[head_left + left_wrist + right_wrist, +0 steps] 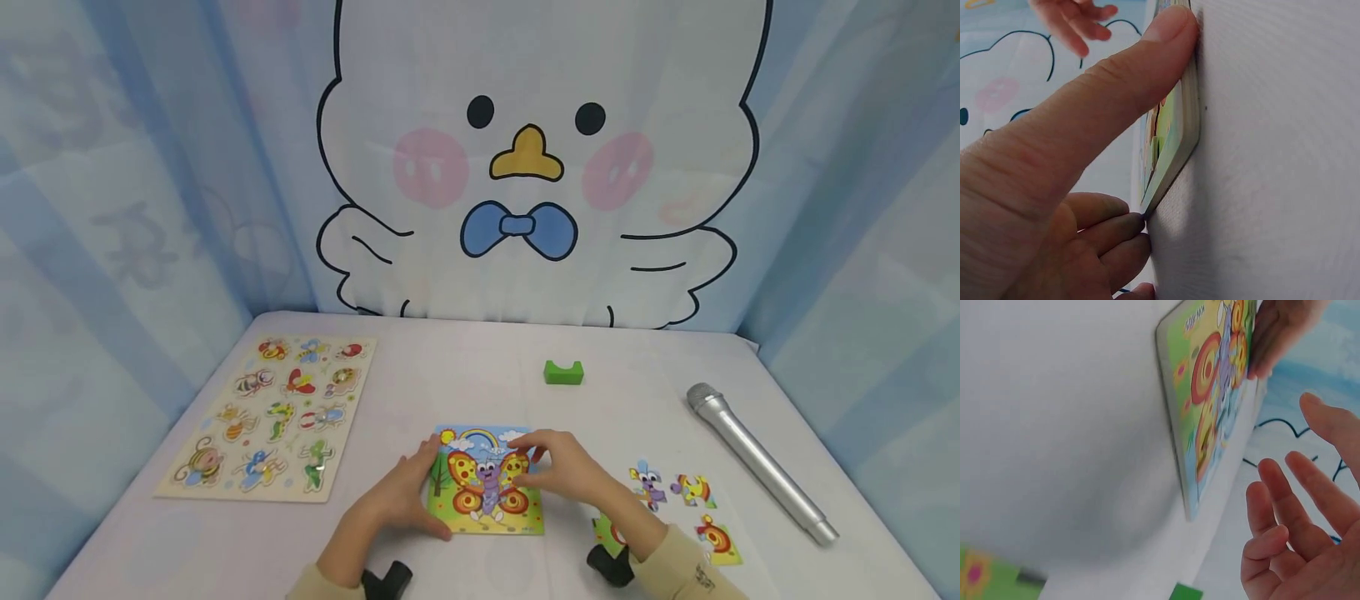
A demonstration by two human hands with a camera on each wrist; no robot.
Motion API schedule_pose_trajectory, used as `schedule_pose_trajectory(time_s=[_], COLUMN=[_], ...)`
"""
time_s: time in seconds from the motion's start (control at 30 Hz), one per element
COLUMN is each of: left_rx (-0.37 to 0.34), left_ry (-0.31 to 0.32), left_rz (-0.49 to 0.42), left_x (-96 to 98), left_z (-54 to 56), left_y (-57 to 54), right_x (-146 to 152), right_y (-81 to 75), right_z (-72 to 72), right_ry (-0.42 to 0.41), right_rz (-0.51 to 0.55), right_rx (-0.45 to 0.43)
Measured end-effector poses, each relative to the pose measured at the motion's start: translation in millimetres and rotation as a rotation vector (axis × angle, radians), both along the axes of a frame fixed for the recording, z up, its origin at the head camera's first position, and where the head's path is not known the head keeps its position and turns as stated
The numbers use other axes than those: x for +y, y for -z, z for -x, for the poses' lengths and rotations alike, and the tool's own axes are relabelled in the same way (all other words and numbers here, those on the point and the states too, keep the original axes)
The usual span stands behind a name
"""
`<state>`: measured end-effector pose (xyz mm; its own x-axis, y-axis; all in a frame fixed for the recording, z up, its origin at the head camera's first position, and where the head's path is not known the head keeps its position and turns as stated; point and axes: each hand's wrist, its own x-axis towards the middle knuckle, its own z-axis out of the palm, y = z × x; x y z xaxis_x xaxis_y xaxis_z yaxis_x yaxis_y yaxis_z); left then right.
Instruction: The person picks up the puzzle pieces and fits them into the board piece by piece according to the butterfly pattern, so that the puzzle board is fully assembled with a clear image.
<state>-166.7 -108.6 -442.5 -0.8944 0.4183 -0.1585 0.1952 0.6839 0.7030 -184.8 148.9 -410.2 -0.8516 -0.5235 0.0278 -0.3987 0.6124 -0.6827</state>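
A butterfly jigsaw puzzle (487,518) lies flat on the white table in the head view. Along its left side my left hand (408,492) holds the board, with the thumb (1172,28) at the near edge and the fingers towards the far corner. Over the puzzle's right side hovers my right hand (564,465). In the right wrist view its fingers (1300,515) are spread and loosely bent, with nothing between them and a gap to the puzzle (1179,412).
Several loose puzzle pieces (722,542) lie at the right, partly behind my right forearm. A silver microphone (765,467) lies farther right. The green block (564,373) is beyond the puzzle. A wooden insect puzzle board (281,392) lies at the left. Printed curtains enclose the table.
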Motion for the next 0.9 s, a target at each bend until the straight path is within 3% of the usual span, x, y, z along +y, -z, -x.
schedule_pose_trajectory(time_s=[0.53, 0.9], left_rx=[0.005, -0.008], left_ry=[-0.002, -0.016], left_rz=[0.008, 0.013], left_x=[0.0, 1.0], left_z=[0.5, 0.7], left_y=[-0.4, 0.3], right_x=[68.7, 107.3], right_y=[-16.9, -15.5], right_z=[-10.2, -19.2], right_ry=[0.117, 0.195], right_rz=[-0.046, -0.057], right_rx=[0.039, 0.034])
